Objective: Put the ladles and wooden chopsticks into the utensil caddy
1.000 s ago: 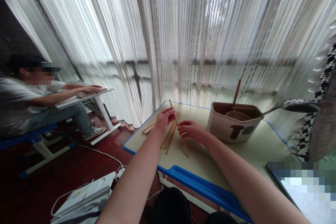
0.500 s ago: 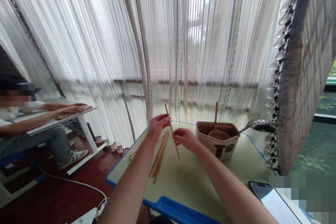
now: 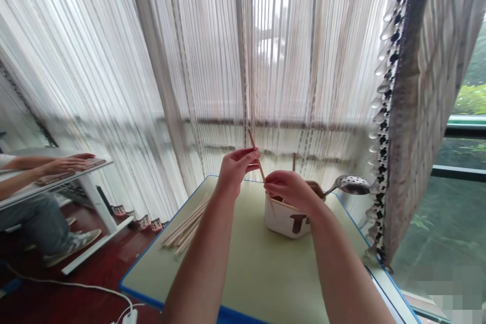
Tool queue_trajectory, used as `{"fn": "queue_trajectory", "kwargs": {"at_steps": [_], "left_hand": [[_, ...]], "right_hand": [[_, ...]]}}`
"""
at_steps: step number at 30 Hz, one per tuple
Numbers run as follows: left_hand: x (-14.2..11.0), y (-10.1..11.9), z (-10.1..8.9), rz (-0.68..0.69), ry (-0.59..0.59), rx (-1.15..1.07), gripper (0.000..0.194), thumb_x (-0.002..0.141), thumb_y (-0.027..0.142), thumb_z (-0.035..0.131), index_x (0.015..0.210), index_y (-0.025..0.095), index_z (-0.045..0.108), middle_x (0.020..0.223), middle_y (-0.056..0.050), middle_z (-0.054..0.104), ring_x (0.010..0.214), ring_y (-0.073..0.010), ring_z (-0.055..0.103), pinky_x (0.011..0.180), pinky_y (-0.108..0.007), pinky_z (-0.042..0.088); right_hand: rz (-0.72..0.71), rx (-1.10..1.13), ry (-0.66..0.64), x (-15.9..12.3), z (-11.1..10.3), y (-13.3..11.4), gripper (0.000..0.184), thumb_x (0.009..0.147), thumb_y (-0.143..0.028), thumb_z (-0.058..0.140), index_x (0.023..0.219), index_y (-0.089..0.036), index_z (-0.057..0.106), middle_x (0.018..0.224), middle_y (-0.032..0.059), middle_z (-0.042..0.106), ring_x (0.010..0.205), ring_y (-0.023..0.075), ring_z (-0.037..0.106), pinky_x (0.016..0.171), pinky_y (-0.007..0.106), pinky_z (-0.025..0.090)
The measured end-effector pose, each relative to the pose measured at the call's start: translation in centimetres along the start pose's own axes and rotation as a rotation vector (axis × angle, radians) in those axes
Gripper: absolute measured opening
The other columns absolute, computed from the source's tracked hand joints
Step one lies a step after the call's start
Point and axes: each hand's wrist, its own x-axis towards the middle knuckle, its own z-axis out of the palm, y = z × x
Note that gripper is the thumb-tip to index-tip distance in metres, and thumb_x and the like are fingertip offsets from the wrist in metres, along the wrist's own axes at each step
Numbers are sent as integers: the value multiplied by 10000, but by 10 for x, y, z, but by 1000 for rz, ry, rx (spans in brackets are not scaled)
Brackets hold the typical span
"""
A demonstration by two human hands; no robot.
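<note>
My left hand [image 3: 237, 169] pinches the upper part of a thin wooden chopstick [image 3: 260, 168], held tilted with its top leaning left. Lower down, my right hand [image 3: 288, 187] closes its fingers round the same stick. The chopstick's lower end shows below my right hand, in front of the holder. That utensil holder [image 3: 285, 221], cream outside and brown inside, stands on the table behind my right hand, which hides part of its opening. Several loose chopsticks [image 3: 186, 230] lie in a bundle on the table, left of my left forearm.
A slotted metal spoon [image 3: 353, 185] juts from the holder to the right, and a wooden handle [image 3: 294, 162] rises from it. The pale table [image 3: 261, 273] has a blue edge. Curtains [image 3: 212, 61] hang behind. Another person's hands [image 3: 68, 164] rest at a desk on the left.
The view has turned right. Both hands, still on the chopstick, have moved towards the holder, and my right hand now covers part of it.
</note>
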Motion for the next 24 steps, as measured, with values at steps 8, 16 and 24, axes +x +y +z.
{"fn": "queue_trajectory", "kwargs": {"at_steps": [8,16,24], "left_hand": [[8,-15,54,142,-6,-11,272,615,304,738,830,140,702,744,-50,690,651,-124,630,649,-287,557],[9,-39,92,258,7,52,280,642,330,711,851,144,695,715,-42,680,626,-123,628,596,-276,565],[4,-52,106,210,-40,-39,262,660,302,704,871,148,686,746,-42,683,649,-119,634,617,-276,569]], "right_hand": [[26,69,83,-9,-39,-1,150,698,-296,627,777,-170,649,724,20,644,704,157,630,651,262,522],[73,145,153,-29,-77,10,162,673,-277,664,786,-162,666,719,28,660,694,152,627,659,275,517],[101,132,72,-48,-97,14,250,684,-332,670,868,-163,665,738,35,675,701,155,628,661,273,504]]}}
